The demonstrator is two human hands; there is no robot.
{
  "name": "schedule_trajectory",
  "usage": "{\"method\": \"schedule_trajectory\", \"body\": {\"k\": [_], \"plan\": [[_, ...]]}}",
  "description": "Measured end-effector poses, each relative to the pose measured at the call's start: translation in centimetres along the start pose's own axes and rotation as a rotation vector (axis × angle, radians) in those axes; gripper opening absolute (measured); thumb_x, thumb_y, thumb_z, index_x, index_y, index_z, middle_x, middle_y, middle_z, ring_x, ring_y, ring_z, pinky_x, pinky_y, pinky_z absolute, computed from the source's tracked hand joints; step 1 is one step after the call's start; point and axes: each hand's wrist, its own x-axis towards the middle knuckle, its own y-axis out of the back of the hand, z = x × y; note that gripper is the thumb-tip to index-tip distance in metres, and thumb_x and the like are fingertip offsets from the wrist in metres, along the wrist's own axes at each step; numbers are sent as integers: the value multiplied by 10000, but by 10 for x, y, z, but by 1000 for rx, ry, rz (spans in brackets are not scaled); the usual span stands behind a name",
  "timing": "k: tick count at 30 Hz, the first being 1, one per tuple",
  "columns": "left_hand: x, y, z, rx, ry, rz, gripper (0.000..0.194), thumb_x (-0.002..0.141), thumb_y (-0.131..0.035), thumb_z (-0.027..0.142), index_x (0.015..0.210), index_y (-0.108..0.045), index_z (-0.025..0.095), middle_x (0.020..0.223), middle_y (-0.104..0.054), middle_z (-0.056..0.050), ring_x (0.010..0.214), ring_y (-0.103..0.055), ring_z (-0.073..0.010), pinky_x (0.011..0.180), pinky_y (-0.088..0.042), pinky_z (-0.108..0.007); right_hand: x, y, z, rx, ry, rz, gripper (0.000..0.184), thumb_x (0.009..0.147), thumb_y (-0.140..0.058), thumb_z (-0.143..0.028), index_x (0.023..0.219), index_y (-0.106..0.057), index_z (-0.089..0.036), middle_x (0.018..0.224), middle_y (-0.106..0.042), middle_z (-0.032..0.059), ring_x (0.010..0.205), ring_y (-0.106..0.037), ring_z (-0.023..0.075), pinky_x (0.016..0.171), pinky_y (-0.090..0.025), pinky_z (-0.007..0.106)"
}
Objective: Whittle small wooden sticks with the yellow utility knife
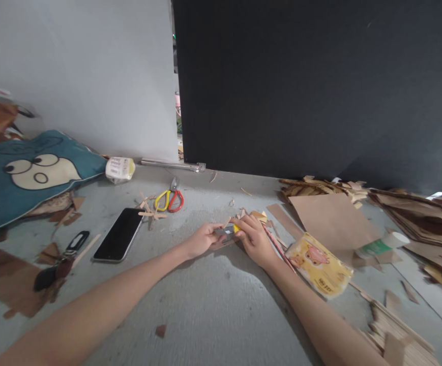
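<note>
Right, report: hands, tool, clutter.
Right hand on yellow-and-grey tool. Left hand by its grey end, grip unclear. Cardboard scraps close to right hand; phone off left.

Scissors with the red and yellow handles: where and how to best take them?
By the red handle and yellow handle, I think, coming from the near side, slightly right: both handles face the person, the blades point away, and sticks lie left of the yellow handle.

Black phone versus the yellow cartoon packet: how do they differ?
The phone is plain with a dark screen; the packet is yellow with printed pictures. The phone lies beyond the left hand, the packet right of the right hand. Both lie on the gray surface.
</note>
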Motion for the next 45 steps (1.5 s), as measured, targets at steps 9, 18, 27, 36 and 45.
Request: {"method": "schedule_trajectory", "body": {"k": [9, 18, 27, 36, 45], "plan": [[-2, 4, -4, 51, -6, -35, 147, 745, -682, 291, 726, -583, 184, 555, -355, 74, 552, -287, -93, 571, -214, -255, 1, 1, -1, 25, -25, -11, 635, 1076, -233, -607, 1300, -718, -263, 926, -656, 92, 875, -582, 263, 825, -453, 396], [1, 7, -1, 25, 21, -227, 440, 887, -600, 577, 700, -428, 217, 553, -246, 100, 506, -173, -80, 533, -170, -274, 3, 1, 4, -17, -71, 9, 538, 1102, -297, -524, 1274, -732, -259, 904, -665, 85, 870, -605, 261, 807, -457, 385], [1, 8, -4, -29, 11, -160, 283, 839, -627, 430, 767, -460, 213, 545, -256, 113, 479, -185, -73, 506, -164, -261, 2, -1, 5, -14, -74, 13, 556, 1105, -285, -535, 1266, -732, -247, 912, -677, 81, 880, -628, 251, 815, -459, 366], [2, 1, -7, 70, 6, -31, 179, 716, -627, 296, 708, -473, 204, 536, -342, 92, 517, -242, -68, 535, -170, -249, 0, -5, 5, 7, -11, 22, 583, 1088, -280, -575, 1317, -716, -263, 917, -658, 83, 874, -597, 252, 807, -460, 379], [2, 5, -8, 32, 37, -46, 103, 696, -561, 203, 656, -466, 204, 498, -318, 93, 478, -239, -73, 517, -180, -234, 1, -5, 5, 5, -25, 22, 575, 1093, -279, -562, 1329, -708, -262, 906, -665, 78, 866, -613, 247, 803, -465, 372]]}}
